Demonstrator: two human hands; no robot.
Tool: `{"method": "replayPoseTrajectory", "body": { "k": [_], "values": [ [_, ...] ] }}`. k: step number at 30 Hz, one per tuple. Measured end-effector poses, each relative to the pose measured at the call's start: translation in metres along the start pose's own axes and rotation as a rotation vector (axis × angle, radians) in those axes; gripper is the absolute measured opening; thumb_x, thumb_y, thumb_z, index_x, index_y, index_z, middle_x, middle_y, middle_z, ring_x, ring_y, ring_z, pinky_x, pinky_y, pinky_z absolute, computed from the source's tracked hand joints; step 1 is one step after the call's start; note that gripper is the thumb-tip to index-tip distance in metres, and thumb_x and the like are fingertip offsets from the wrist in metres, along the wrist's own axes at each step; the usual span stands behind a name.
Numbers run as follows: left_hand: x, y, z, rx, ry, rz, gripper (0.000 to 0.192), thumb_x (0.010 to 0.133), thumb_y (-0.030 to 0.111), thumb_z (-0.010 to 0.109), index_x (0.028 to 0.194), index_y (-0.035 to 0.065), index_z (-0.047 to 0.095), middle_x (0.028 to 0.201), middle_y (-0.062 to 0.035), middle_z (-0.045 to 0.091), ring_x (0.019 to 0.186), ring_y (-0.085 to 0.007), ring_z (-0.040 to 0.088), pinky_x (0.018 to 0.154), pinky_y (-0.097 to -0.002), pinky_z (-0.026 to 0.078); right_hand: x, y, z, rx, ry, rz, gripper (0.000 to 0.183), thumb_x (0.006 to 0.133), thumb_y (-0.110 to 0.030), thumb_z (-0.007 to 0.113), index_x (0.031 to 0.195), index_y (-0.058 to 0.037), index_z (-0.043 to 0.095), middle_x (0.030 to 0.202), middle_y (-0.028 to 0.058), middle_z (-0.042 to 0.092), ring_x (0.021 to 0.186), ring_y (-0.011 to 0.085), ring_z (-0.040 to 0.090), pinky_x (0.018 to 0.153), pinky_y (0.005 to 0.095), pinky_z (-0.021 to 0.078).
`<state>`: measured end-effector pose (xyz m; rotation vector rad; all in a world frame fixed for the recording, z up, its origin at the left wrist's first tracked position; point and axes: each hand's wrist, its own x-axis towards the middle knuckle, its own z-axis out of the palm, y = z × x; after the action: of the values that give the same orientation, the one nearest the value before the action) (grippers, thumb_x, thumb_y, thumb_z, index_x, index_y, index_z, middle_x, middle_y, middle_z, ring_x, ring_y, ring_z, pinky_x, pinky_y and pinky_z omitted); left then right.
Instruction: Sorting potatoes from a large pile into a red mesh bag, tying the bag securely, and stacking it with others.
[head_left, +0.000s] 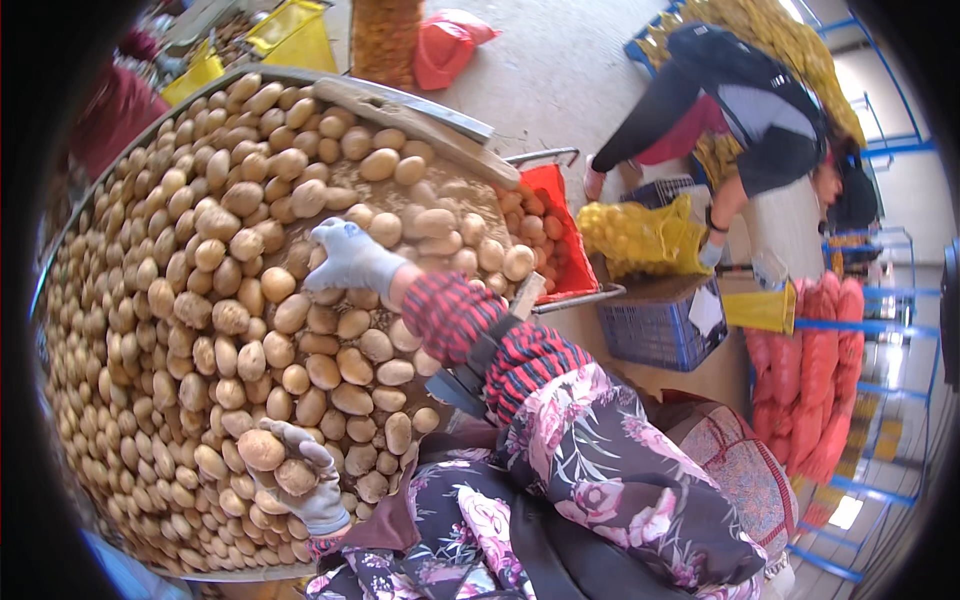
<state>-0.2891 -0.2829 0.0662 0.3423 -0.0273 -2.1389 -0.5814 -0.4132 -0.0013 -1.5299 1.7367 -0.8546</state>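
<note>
My left hand (307, 469), in a grey glove, is palm up at the near edge of a wide heap of potatoes (180, 307). It cradles two potatoes, a rounder potato (261, 450) at the fingertips and a second potato (295, 478) nearer the palm. My right hand (352, 259), in a similar glove, reaches over the middle of the heap, thumb and fingers apart. A brownish potato shows in that gap; whether the fingers touch it is unclear. Potatoes lie on a soil-covered sorting table with a wooden side board (420, 131).
A red container (574, 255) of potatoes sits against the table's right side. Beyond it, a person (735, 112) bends over a yellow net sack (637, 232), by a blue plastic crate (664, 322). Red sacks (806, 375) are stacked at right. Yellow containers (296, 37) stand at the far end.
</note>
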Motion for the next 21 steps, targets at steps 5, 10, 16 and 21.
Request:
{"method": "replayPoseTrajectory", "body": {
  "k": [5,10,16,21],
  "values": [
    [0.018,-0.039,0.021,1.749,0.019,0.741,0.071,0.085,0.036,0.07,0.141,0.0038,0.042,0.134,-0.0125,0.051,0.118,-0.0262,0.053,0.102,-0.0433,0.042,-0.096,-0.086,-0.028,0.521,0.051,-0.274,0.05,0.065,-0.027,0.077,0.104,-0.0013,0.06,0.115,0.0215,0.057,0.107,0.0376,0.055,0.095,0.0409,0.0457],
    [-0.001,-0.043,0.001,1.845,0.049,0.661,0.077,0.087,0.036,0.07,0.143,-0.0001,0.032,0.139,-0.016,0.046,0.127,-0.0287,0.049,0.108,-0.0429,0.039,-0.176,-0.098,0.006,0.149,0.09,-0.612,0.065,0.085,-0.038,0.066,0.134,-0.0008,0.045,0.132,0.0207,0.048,0.129,0.0376,0.04,0.107,0.0517,0.0315],
    [-0.035,-0.055,0.019,1.355,0.233,0.433,0.05,0.093,0.026,0.064,0.133,0.0043,0.043,0.13,-0.0146,0.052,0.121,-0.0302,0.053,0.098,-0.0476,0.05,-0.14,-0.049,-0.027,0.173,0.064,-0.39,0.027,0.081,-0.02,0.066,0.102,-0.0033,0.064,0.097,0.0183,0.063,0.093,0.0385,0.06,0.079,0.0457,0.0499],
    [-0.066,-0.042,0.012,0.868,0.374,0.456,0.045,0.093,0.025,0.063,0.13,0.0054,0.045,0.128,-0.0153,0.053,0.12,-0.0314,0.054,0.095,-0.0503,0.052,-0.058,0.03,-0.036,-0.488,0.402,-0.469,0.041,0.078,-0.018,0.063,0.117,-0.0065,0.056,0.126,0.0213,0.055,0.118,0.0428,0.048,0.098,0.0537,0.0395]
  ]
}}
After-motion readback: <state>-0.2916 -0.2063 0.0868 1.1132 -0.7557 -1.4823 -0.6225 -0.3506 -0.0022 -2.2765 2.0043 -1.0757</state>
